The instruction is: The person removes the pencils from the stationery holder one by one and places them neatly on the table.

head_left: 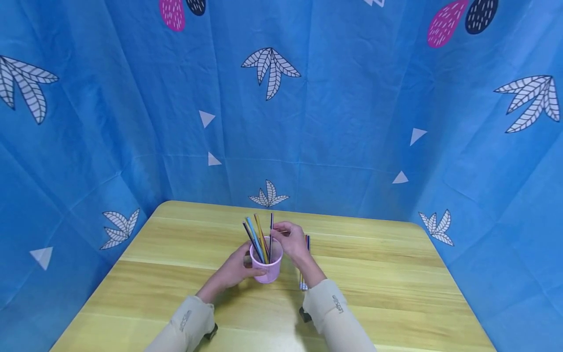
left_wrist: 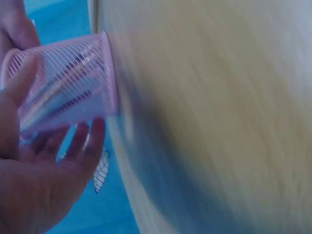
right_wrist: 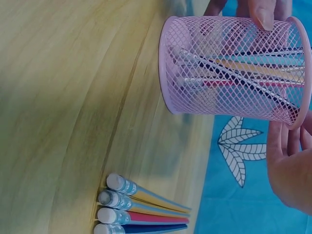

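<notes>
A pink mesh pencil cup holds several pencils leaning in it, among them a light blue pencil and a yellow pencil. My left hand grips the cup from its left side, thumb across the near wall. In the left wrist view the fingers of that left hand curve around the mesh. At the cup's right rim, my right hand pinches a dark pencil whose lower end is inside the cup. Eraser ends show through the mesh of the cup in the right wrist view.
Several pencils with white erasers lie side by side on the wooden table, right of the cup and partly hidden under my right forearm. Red, blue and yellow pencils show in the right wrist view. A blue patterned curtain surrounds the table.
</notes>
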A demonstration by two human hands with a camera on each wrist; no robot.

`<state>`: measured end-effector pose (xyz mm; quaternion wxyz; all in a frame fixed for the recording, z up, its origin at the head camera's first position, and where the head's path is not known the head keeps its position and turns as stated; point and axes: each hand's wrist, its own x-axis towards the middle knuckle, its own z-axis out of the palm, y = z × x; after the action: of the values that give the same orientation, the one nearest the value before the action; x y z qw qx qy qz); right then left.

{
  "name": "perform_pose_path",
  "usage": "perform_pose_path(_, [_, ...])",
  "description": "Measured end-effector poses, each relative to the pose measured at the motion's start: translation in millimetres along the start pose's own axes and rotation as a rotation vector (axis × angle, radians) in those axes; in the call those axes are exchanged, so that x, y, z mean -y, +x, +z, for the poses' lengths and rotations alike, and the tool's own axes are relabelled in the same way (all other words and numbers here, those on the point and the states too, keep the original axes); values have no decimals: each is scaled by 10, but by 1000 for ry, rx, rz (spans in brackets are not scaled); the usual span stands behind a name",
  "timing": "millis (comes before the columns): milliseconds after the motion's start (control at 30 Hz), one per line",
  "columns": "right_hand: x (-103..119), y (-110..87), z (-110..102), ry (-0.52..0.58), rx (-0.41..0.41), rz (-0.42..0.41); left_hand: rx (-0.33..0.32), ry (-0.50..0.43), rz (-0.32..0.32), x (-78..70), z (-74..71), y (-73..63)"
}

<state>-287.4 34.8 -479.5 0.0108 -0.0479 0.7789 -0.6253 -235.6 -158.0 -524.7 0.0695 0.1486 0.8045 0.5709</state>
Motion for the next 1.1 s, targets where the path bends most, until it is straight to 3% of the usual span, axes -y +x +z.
perform_pose_path(267, [-20, -6, -20, -43, -9, -18, -215, -22, -16, -153, 175, -17])
perform_pose_path(467, [-33, -15, -31, -67, -17, -45, -285, 54, -21, -174, 277, 2])
perform_pose_path(733, [-5, -53, -68, -84, -46, -75, -232, 72, 12, -188, 254, 6])
perform_pose_path(1100, [34, -9, -117, 31, -56, -134, -192, 61, 7, -206, 224, 2])
